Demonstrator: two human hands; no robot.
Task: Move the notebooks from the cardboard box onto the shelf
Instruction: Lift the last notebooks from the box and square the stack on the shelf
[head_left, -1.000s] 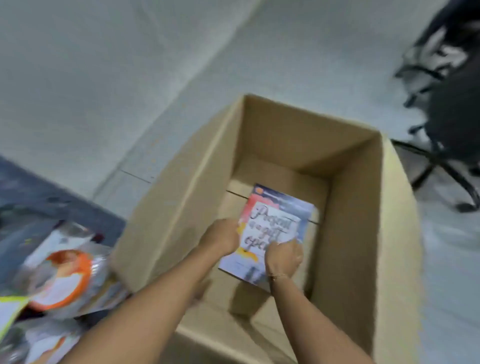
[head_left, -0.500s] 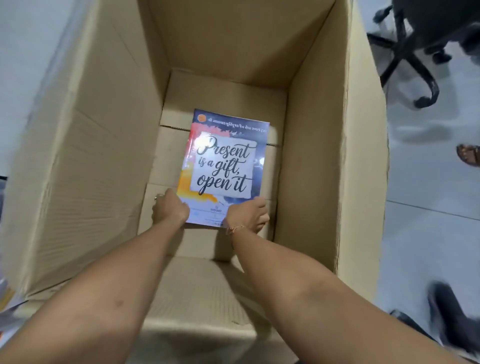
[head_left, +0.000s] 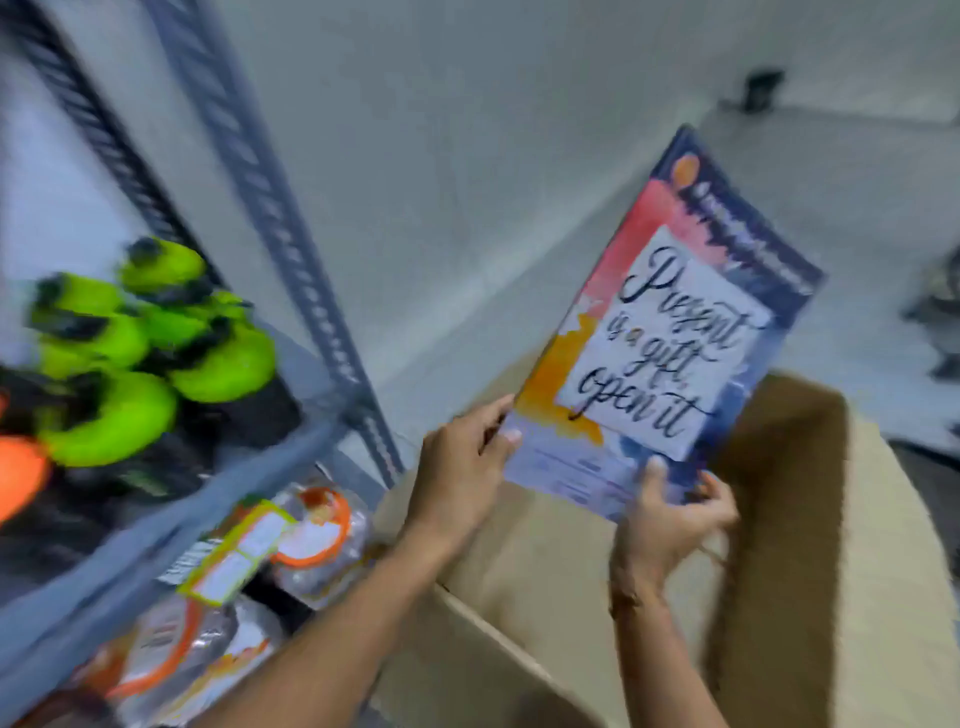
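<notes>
A notebook (head_left: 670, 332) with a colourful cover reading "Present is a gift, open it" is held up in the air above the open cardboard box (head_left: 524, 597), tilted to the right. My left hand (head_left: 460, 467) grips its lower left corner. Its lower right edge is pinched by my right hand (head_left: 670, 514). The grey metal shelf (head_left: 171, 509) stands to the left of the box. The inside of the box is blurred and mostly hidden behind my arms.
Green and black rounded items (head_left: 150, 343) and an orange one (head_left: 18, 475) fill the upper shelf level. Plastic-wrapped packs with orange rings (head_left: 311, 535) lie on the level below. A slotted shelf post (head_left: 280, 208) rises beside the white wall. Grey floor lies at the right.
Both hands have lifted the notebook from the bottom of the box up above its rim. My view has swung left, bringing the shelf into sight.
</notes>
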